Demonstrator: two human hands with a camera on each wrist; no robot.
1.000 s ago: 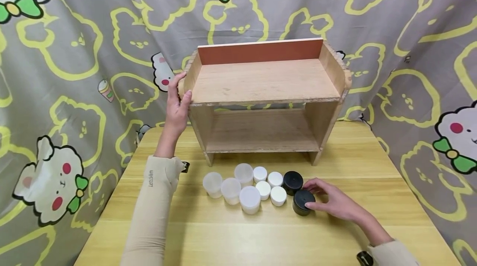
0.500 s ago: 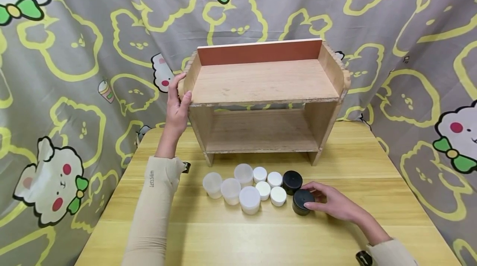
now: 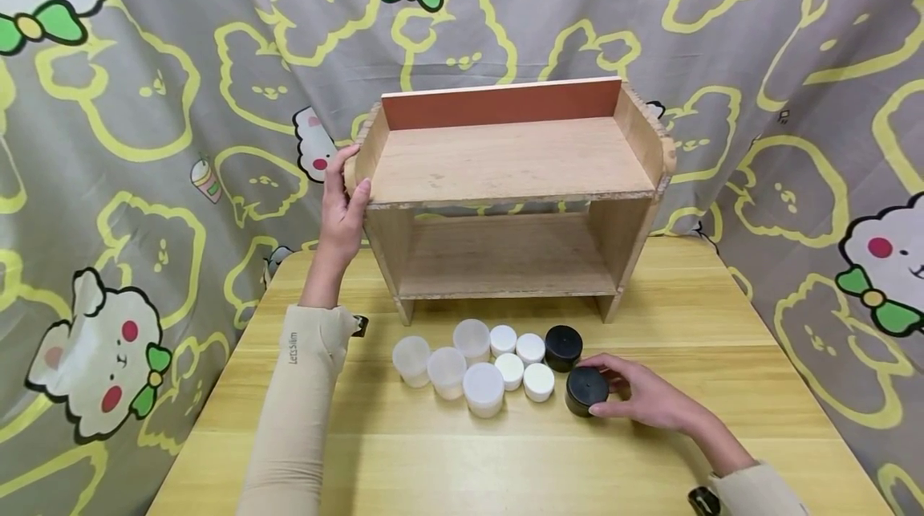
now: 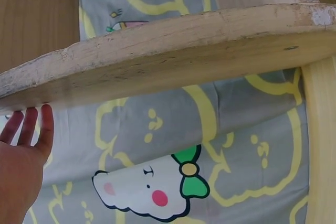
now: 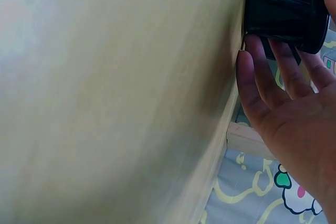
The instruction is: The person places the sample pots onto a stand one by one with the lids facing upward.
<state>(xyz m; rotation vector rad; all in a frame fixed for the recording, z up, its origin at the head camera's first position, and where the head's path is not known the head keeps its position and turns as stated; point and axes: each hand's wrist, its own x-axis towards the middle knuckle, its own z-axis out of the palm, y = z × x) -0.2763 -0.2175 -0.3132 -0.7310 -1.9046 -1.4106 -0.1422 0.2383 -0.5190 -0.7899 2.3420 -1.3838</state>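
In the head view my left hand holds the left side panel of a small two-tier wooden shelf, with the thumb on its front edge. The left wrist view shows fingertips against the panel's outer face. My right hand grips the nearer black-lidded jar, thumb on the near side and fingers on the far side. That black jar stands upright on the table in the right wrist view. Behind it is a second black jar, close to the right fingertips.
Several small white-lidded jars stand left of the black ones. Farther left are several larger translucent cups. All stand on the wood-grain table before the shelf. A patterned grey curtain hangs around the table.
The right thumb has slid lower on the nearer black jar. The rear black jar has shifted slightly away, toward the shelf. My left hand has stayed on the shelf.
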